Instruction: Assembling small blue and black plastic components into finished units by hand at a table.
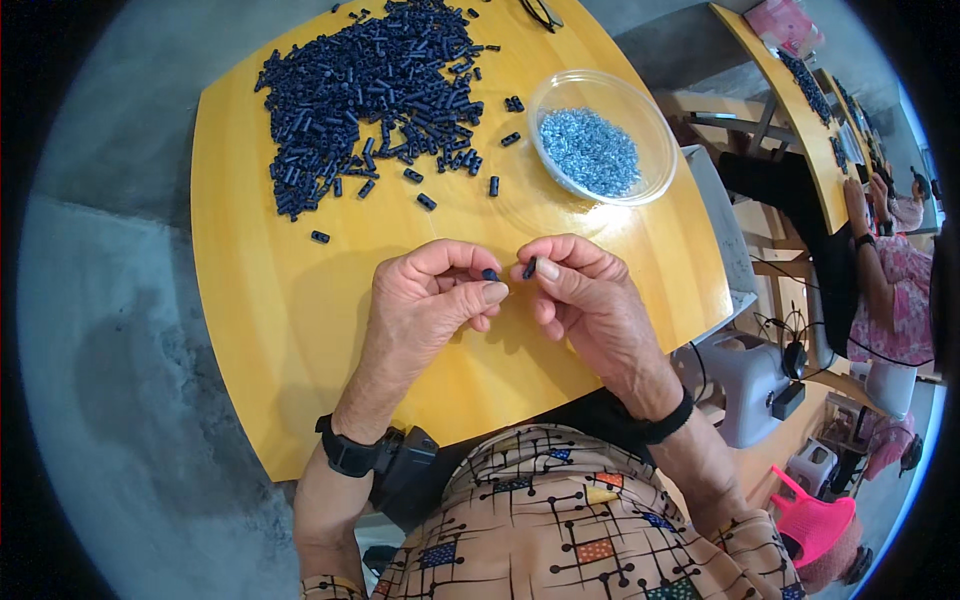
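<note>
My left hand (437, 290) pinches a small dark blue plastic piece (490, 275) between thumb and forefinger. Close beside it, with a narrow gap between, my right hand (583, 287) grips another small dark piece (530, 268) in its fingertips. Both hands are over the near middle of the yellow table (300, 330). Beyond them lies a big heap of short dark blue tube-like plastic pieces (370, 90), some with holes in their sides. A round clear plastic tub (663, 165) to the right holds many tiny shiny bluish-silver bits (590, 150), too small to name surely.
Several loose dark pieces (426, 201) are scattered between the heap and my hands. A pair of dark-handled scissors or pliers (541, 14) lies at the far edge. To the right are a grey plastic stool (740, 385), cables, and other people at another table (790, 110).
</note>
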The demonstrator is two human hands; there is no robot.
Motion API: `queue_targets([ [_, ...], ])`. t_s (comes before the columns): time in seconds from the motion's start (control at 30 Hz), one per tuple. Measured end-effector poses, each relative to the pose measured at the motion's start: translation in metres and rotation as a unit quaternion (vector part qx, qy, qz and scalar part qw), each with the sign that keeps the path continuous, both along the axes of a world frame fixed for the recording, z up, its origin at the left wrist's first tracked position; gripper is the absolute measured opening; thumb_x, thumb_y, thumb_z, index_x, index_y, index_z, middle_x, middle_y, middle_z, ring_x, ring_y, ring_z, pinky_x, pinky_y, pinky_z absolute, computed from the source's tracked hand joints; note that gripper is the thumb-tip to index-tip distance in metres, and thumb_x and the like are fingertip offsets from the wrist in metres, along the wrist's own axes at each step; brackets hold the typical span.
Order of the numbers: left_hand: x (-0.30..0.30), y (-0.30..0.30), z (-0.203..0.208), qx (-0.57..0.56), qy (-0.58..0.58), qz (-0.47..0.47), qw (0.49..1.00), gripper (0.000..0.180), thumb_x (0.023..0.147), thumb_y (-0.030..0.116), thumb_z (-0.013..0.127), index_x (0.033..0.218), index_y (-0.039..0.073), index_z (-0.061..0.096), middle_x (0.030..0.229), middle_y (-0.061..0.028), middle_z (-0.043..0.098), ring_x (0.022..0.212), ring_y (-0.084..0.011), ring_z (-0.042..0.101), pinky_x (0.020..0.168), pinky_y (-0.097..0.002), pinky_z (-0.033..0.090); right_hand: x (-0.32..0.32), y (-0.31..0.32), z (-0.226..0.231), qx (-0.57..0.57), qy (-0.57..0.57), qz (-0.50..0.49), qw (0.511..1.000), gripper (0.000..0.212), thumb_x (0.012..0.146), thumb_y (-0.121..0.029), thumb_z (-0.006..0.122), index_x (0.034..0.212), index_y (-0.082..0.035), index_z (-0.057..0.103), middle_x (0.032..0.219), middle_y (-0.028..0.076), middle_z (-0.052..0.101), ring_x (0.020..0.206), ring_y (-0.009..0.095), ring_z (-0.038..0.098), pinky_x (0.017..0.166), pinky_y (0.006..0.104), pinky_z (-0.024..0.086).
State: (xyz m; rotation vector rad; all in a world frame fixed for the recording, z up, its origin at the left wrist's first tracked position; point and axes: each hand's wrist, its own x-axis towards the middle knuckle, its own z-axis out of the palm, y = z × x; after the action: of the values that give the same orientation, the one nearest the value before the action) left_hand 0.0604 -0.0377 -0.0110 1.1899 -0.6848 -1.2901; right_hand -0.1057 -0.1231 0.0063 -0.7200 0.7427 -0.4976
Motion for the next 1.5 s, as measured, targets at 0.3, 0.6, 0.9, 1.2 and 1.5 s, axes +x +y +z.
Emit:
queue_targets([
  [0.3,0.005,0.0,0.004,-0.013,0.094,-0.042,0.995,0.017,0.082,0.002,0.069,0.097,-0.002,0.063,0.088,-0.0121,0.068,0.069,-0.0147,0.066,0.058,-0.0238,0.054,-0.006,-0.003,-0.014,-0.005,-0.049,0.02,0.999,0.015,0.091,-0.01,0.061,0.103,-0.002,0.065,0.078,0.002,0.064,0.058,0.006,0.054,0.052,0.02,0.045],
  [0.6,0.004,0.002,0.002,-0.015,0.021,-0.02,0.999,0.02,0.078,-0.003,0.072,0.096,-0.002,0.064,0.086,-0.009,0.068,0.071,-0.0125,0.065,0.062,-0.0236,0.055,-0.005,0.001,-0.02,-0.046,-0.054,0.021,0.997,0.017,0.091,-0.007,0.06,0.106,0.0,0.065,0.084,0.004,0.065,0.061,0.007,0.056,0.054,0.0206,0.047],
  [0.9,0.008,0.001,0.002,-0.015,0.002,-0.01,1.0,0.017,0.084,0.004,0.068,0.099,-0.001,0.064,0.087,-0.0107,0.068,0.068,-0.0131,0.066,0.06,-0.0225,0.054,-0.004,0.004,-0.018,-0.127,0.002,0.012,0.992,0.016,0.09,-0.007,0.062,0.104,0.0,0.066,0.08,0.002,0.064,0.06,0.005,0.055,0.054,0.02,0.046],
  [1.2,0.013,0.006,-0.004,-0.011,0.237,0.026,0.971,0.017,0.089,0.012,0.064,0.103,0.002,0.063,0.089,-0.0071,0.067,0.07,-0.0126,0.065,0.06,-0.0217,0.053,-0.003,0.012,-0.001,-0.147,0.064,-0.001,0.987,0.014,0.085,-0.008,0.069,0.098,-0.003,0.069,0.074,-0.003,0.062,0.058,0.001,0.05,0.049,0.0171,0.04],
  [1.5,0.018,0.004,-0.003,0.002,0.208,0.009,0.978,0.017,0.087,0.01,0.065,0.101,0.002,0.061,0.088,-0.0065,0.064,0.065,-0.0102,0.057,0.052,-0.0196,0.042,0.0,0.012,-0.005,-0.172,0.083,-0.01,0.982,0.014,0.083,-0.006,0.069,0.097,-0.005,0.068,0.073,0.0,0.064,0.058,0.008,0.055,0.052,0.021,0.044],
])
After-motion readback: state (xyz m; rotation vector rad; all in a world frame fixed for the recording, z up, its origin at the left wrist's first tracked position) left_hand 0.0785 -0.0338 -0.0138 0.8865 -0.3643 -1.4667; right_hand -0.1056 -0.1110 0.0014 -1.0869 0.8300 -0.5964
